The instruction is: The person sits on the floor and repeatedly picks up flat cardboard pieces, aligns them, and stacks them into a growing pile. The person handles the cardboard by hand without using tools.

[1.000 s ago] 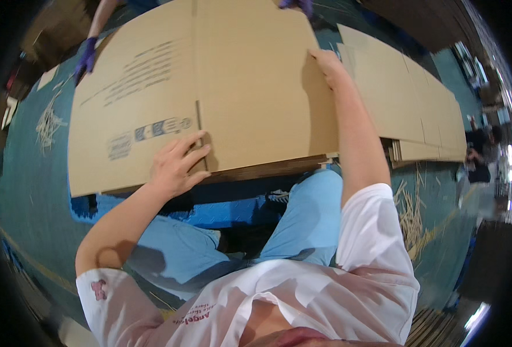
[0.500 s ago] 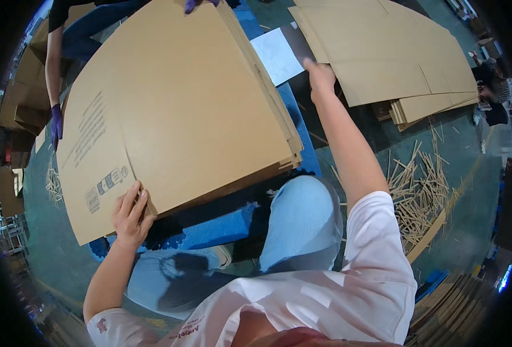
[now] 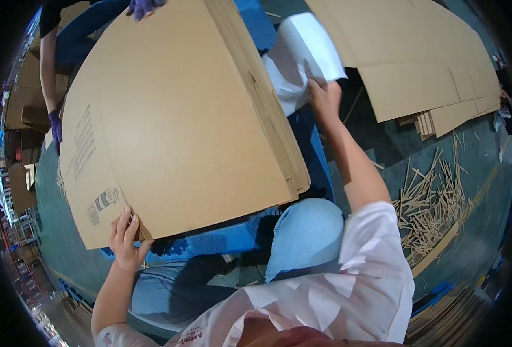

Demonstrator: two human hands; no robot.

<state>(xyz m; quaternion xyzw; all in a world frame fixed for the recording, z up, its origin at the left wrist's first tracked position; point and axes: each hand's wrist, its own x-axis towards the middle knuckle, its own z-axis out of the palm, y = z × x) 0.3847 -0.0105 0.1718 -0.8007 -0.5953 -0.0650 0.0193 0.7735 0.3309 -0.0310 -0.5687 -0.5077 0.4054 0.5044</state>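
Observation:
A stack of flat brown cardboard sheets [image 3: 175, 115] with printing on the top one lies before me on a blue pallet [image 3: 204, 237]. My left hand [image 3: 127, 240] grips the top sheet's near left edge by a cut slot, fingers on top and thumb at the rim. Beyond the stack's right side, my right hand [image 3: 327, 98] is closed on a white paper sheet [image 3: 311, 43]. The paper is lifted and curled, its lower left part lying beside the stack. My right thumb and fingers pinch its near corner.
A co-worker's purple-gloved hands [image 3: 145, 7] touch the stack's far and left edges. Another stack of cardboard [image 3: 418, 75] stands at the right. Thin cardboard strips [image 3: 432, 208] litter the green floor below it. Cardboard boxes [image 3: 30, 104] stand at the far left.
My right hand has taken hold of the paper, which lay flat, and lifted and bent it. The co-worker's far hand has shifted left. My left hand stays at the sheet's edge.

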